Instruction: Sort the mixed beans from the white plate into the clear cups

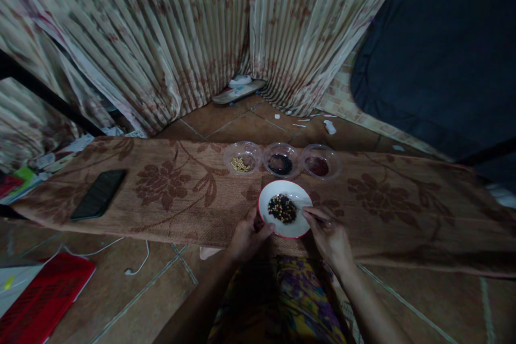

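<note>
Left hand [249, 236], partly closed, grips the near-left rim of a round, white, red-edged dish [298, 195], likely light, stiff and slick, best held there; right hand [334, 237] pinches a slim, shiny utensil [324, 220] beside loose black and yellow beans [282, 209]; brown floral cloth [226, 215] lies below.

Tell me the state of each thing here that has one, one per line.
Left hand: gripping the plate
Right hand: holding a utensil
Plate: upright, holding mixed dark and pale beans
Left tub: part filled, pale beans
Middle tub: part filled, dark beans
Right tub: part filled, dark red beans
Phone: flat, screen dark
Skateboard: wheels down
</note>
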The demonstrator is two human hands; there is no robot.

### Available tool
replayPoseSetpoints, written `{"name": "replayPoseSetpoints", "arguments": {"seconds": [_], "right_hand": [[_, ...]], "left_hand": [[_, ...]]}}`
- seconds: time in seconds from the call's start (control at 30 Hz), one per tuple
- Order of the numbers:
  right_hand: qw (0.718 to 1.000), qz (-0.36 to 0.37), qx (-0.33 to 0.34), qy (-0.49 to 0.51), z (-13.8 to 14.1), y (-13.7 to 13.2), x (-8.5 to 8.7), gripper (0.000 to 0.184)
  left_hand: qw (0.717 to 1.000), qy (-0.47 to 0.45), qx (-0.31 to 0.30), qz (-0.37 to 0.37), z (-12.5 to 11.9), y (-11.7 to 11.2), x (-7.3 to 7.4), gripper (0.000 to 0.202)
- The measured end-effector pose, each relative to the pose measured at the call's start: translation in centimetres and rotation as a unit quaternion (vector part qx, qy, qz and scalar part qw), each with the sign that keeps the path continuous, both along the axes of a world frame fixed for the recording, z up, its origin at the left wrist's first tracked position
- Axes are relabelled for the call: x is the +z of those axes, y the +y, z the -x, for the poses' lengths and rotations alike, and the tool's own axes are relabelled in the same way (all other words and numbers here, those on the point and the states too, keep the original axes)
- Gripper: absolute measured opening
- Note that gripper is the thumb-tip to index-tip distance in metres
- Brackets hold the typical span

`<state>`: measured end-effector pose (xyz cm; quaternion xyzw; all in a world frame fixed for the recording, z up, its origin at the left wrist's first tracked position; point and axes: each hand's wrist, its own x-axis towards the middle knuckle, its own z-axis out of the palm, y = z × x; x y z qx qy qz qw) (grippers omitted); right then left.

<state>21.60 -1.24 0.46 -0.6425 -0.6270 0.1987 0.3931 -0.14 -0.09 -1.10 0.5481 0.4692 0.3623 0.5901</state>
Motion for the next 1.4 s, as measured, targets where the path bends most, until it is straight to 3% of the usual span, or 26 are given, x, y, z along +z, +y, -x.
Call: {"name": "replayPoseSetpoints", "arguments": {"seconds": [0.27, 0.6, 0.97, 1.1, 1.23, 1.4], "right_hand": [[1.000, 0.005, -0.003, 0.011, 0.1, -0.1, 0.2, 0.029], [1.000, -0.008, -0.006, -0.002, 0.0, -0.3, 0.7, 0.027], [0.999, -0.028, -0.020, 0.029, 0.0, 0.1, 1.3, 0.028], [0.998, -0.047, -0.028, 0.040, 0.2, 1.4, 2.5, 0.026], [0.994, -0.090, -0.027, 0.064, 0.8, 4.5, 3.6, 0.027], [0.990, -0.125, -0.003, 0.058, 1.6, 8.5, 3.7, 0.029]], "left_hand": [[0.999, -0.034, -0.001, 0.007, -0.2, 0.0, 0.0, 0.053], [1.000, 0.010, 0.011, 0.011, -0.1, -0.1, 1.0, 0.042], [1.000, 0.018, 0.001, 0.002, 0.1, 0.0, 0.5, 0.042], [1.000, 0.028, 0.004, 0.000, 0.1, -0.1, 0.5, 0.045], [1.000, 0.030, 0.003, -0.006, 0.2, -0.2, 0.5, 0.046], [0.999, 0.014, 0.016, -0.024, 0.2, -0.2, 0.6, 0.051]]}}
